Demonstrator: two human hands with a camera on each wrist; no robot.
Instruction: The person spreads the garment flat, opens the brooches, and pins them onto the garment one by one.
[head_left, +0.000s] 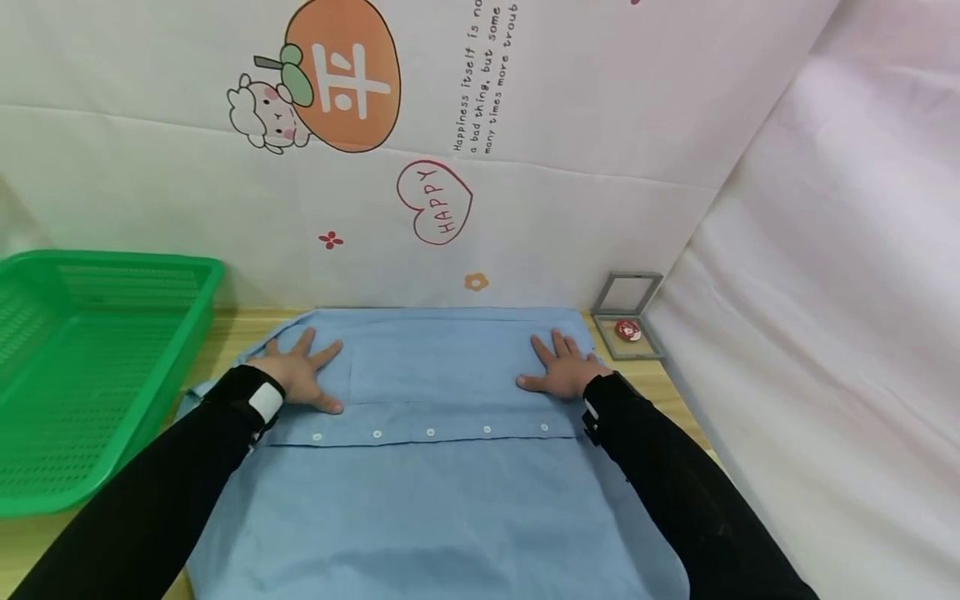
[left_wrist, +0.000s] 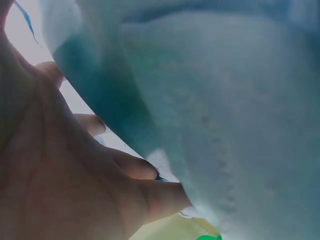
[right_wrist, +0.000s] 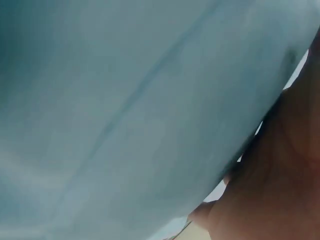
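A light blue button-up shirt (head_left: pixel 435 500) lies spread on the table, its row of small white buttons running left to right across the middle. On the upper left part of the cloth, my left hand (head_left: pixel 296 375) rests palm down with its fingers spread. Toward the upper right, my right hand (head_left: pixel 562 368) lies flat on the same cloth, fingers apart. Both wrist views are filled largely by blue fabric, with the left palm (left_wrist: pixel 65 175) at one side and the right palm (right_wrist: pixel 275 180) at the other.
A green plastic basket (head_left: pixel 150 417) stands at the left. At the right back corner sits a small grey-framed case (head_left: pixel 652 346), its lid raised, with a round red item (head_left: pixel 627 331) in it. A printed white cloth (head_left: pixel 562 225) hangs behind the wooden table (head_left: pixel 686 417).
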